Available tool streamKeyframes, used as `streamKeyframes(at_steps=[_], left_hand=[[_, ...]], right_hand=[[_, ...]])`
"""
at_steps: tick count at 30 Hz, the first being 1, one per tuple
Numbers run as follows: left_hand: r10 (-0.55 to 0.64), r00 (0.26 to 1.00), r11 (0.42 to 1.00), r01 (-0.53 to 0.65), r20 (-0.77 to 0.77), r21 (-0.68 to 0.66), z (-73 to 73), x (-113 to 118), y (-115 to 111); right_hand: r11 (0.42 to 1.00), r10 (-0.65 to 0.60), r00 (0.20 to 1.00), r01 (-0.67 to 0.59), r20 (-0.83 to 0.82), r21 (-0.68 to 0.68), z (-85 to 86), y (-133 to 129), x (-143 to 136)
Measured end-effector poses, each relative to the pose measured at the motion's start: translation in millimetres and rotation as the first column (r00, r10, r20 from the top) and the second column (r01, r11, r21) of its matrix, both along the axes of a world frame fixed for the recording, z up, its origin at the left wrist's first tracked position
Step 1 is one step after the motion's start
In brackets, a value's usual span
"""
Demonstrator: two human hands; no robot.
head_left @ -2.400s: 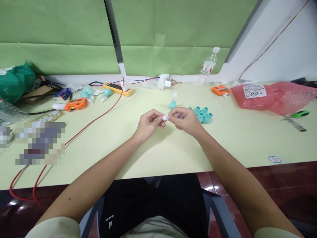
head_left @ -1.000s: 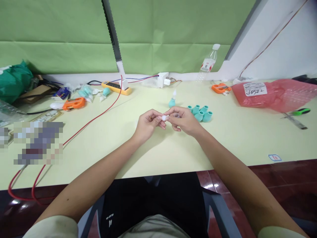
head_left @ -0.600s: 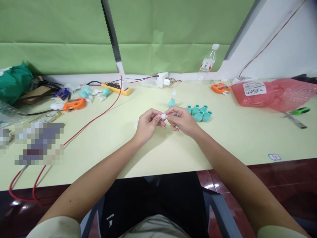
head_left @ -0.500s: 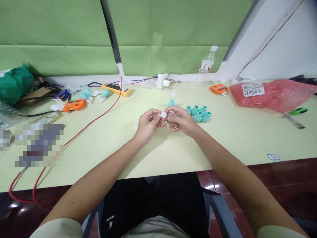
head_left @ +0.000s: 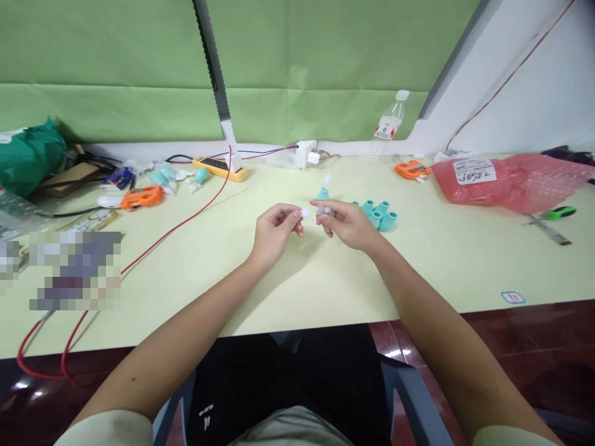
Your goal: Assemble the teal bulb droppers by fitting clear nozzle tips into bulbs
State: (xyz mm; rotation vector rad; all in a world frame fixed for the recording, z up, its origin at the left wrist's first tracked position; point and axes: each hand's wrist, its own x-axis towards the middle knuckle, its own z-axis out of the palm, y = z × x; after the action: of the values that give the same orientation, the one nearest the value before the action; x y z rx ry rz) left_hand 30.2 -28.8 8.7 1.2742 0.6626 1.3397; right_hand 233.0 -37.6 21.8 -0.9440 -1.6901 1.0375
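Note:
Pinched between the thumb and forefinger of my left hand (head_left: 275, 234) is a small white round piece (head_left: 305, 213). Just to its right, my right hand (head_left: 346, 224) has its fingers curled together, thumb against forefinger; a pale, greyish spot shows at the fingertips, too small to name. A narrow gap separates the two hands. Behind them stands a teal bulb-shaped piece (head_left: 323, 193) with a translucent white tip. Several open-necked teal pieces (head_left: 388, 222) are grouped upright beyond my right hand, which partly hides them.
At the left are orange-handled tools (head_left: 142, 197), a yellow multimeter (head_left: 220, 168), a red cable (head_left: 179, 224) and a green bag (head_left: 30, 158). A plastic bottle (head_left: 389, 124) stands at the back. To the right lie a red bag (head_left: 502, 186), another orange tool (head_left: 412, 169) and a green-handled tool (head_left: 560, 213).
My hands have drawn slightly apart; the right one has shifted right, off the white piece. The white piece stays in my left fingers.

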Motion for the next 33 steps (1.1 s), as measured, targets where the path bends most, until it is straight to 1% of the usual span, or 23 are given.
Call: streamKeyframes(at_steps=[1,3,7,10,13,17,20,26,33], left_hand=[[0.018,1.0,1.0,-0.018,-0.024,0.019,-0.7,1,-1],[0.035,0.998,0.998,-0.032,-0.06,0.048,-2.7,1,-2],[0.027,0.994,0.998,-0.02,-0.105,0.063,-7.1,1,-2],[0.001,0.994,0.998,0.005,-0.107,0.055,-8.1,1,-2],[-0.032,0.996,0.999,0.035,-0.087,0.031,-6.3,0,-3],[-0.108,0.991,0.994,0.105,-0.08,-0.035,-2.2,-1,-3],[-0.132,0.989,0.99,0.129,-0.066,-0.056,-1.0,-1,-3],[-0.121,0.989,0.993,0.122,-0.079,0.004,-2.8,-1,-4],[-0.048,0.973,0.988,0.079,-0.226,0.13,-6.7,-5,-5]], right_hand=[[1.0,-0.02,0.998,0.019,0.052,0.024,-1.8,0,0],[0.998,-0.019,0.994,0.012,0.112,0.061,-4.2,0,1],[0.995,-0.02,0.985,0.003,0.171,0.098,-4.2,-1,0],[0.994,-0.021,0.983,0.002,0.184,0.107,-3.6,-1,0],[0.996,-0.006,0.989,-0.007,0.145,0.086,-4.3,-1,-1],[0.999,0.01,0.998,-0.013,0.066,0.046,-5.7,-1,-3],[1.0,0.023,1.0,-0.023,-0.009,0.022,-6.1,-2,-7],[0.997,0.046,0.99,-0.054,-0.136,-0.052,-4.5,-4,-15],[0.983,0.082,0.979,-0.11,-0.189,-0.147,-3.4,-7,-17]])
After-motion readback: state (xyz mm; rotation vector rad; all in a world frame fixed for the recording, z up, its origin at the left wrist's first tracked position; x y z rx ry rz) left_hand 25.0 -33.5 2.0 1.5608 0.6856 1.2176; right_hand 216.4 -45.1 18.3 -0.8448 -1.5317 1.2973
